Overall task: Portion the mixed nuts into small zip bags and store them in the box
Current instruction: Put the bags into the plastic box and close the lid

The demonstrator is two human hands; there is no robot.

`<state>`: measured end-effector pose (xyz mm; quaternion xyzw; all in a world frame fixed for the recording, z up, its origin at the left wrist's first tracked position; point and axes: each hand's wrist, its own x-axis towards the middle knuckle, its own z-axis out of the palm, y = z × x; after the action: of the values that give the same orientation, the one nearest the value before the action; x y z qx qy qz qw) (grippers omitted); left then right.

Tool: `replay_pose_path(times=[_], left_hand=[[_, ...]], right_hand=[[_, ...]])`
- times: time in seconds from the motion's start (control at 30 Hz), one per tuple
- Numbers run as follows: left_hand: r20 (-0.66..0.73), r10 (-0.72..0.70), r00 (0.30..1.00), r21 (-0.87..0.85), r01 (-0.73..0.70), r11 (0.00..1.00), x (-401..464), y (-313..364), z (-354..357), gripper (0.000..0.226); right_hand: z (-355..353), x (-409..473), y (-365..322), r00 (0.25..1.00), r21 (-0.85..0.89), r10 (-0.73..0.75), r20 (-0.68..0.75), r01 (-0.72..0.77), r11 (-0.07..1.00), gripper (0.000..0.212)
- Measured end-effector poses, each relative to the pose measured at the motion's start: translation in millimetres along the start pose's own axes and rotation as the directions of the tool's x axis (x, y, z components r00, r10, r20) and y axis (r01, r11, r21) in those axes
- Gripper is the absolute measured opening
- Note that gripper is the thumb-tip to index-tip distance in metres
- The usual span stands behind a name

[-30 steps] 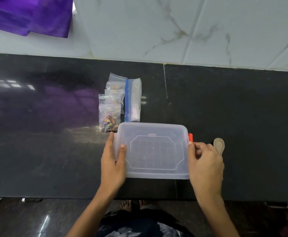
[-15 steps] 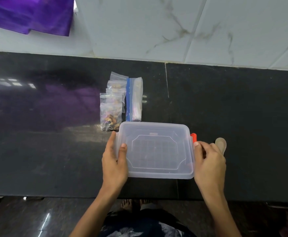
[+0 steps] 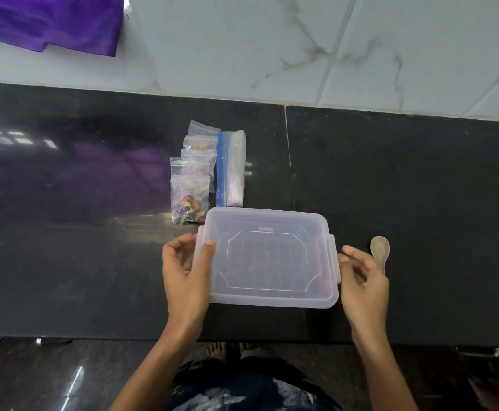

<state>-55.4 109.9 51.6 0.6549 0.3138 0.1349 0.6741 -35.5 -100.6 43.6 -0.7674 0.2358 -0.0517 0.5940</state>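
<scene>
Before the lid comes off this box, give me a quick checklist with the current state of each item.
1. Left hand grips the box at its left edge: ok.
2. Right hand has a grip on the right latch: not ok, fingers sit beside it.
3. Lid latches released: cannot tell.
4. Filled zip bags within reach behind the box: ok.
5. Spoon lies apart from the box: ok.
6. Box interior empty: cannot tell.

Home kitchen: black stone counter, marble-look wall tiles.
</scene>
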Motion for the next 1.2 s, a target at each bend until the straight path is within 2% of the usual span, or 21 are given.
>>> replay_pose_path(times=[0.1, 0.2, 0.4, 0.6, 0.8, 0.97, 1.1, 1.2], left_hand=[[-0.009, -0.086, 0.996, -0.053, 0.086, 0.995, 1, 0, -4, 0.015], [0.058, -0.151, 0.987, -0.07, 0.155, 0.985, 5, -5, -10, 0.021], [0.133, -0.146, 0.98, -0.018, 0.15, 0.989, 11, -5, -19, 0.037], [0.221, -0.171, 0.96, -0.046, 0.186, 0.982, 16, -4, -25, 0.041], [0.302, -0.16, 0.94, -0.106, 0.201, 0.974, 14, -1, -27, 0.041], [0.289, -0.113, 0.951, -0.066, 0.138, 0.988, 14, -3, -28, 0.046], [0.268, 0.027, 0.963, 0.04, -0.039, 0.998, 13, 0, -32, 0.044], [0.229, 0.173, 0.958, 0.165, -0.213, 0.963, 17, 8, -39, 0.05]], right_hand=[[0, -7, -10, 0.998, 0.022, 0.012, 0.065, -0.013, 1.0, 0.013], [-3, -6, -14, 0.981, 0.021, 0.145, 0.132, -0.149, 0.989, 0.014], [-10, 4, -26, 0.877, 0.063, 0.366, 0.31, -0.404, 0.913, 0.019], [-16, 14, -31, 0.787, 0.154, 0.42, 0.452, -0.533, 0.832, 0.016], [-22, 14, -37, 0.744, 0.201, 0.356, 0.565, -0.542, 0.816, 0.031], [-20, 13, -37, 0.765, 0.127, 0.338, 0.548, -0.476, 0.87, 0.038], [-23, 12, -37, 0.801, 0.085, 0.332, 0.499, -0.426, 0.901, 0.04], [-29, 11, -47, 0.863, -0.014, 0.28, 0.421, -0.302, 0.953, 0.032]])
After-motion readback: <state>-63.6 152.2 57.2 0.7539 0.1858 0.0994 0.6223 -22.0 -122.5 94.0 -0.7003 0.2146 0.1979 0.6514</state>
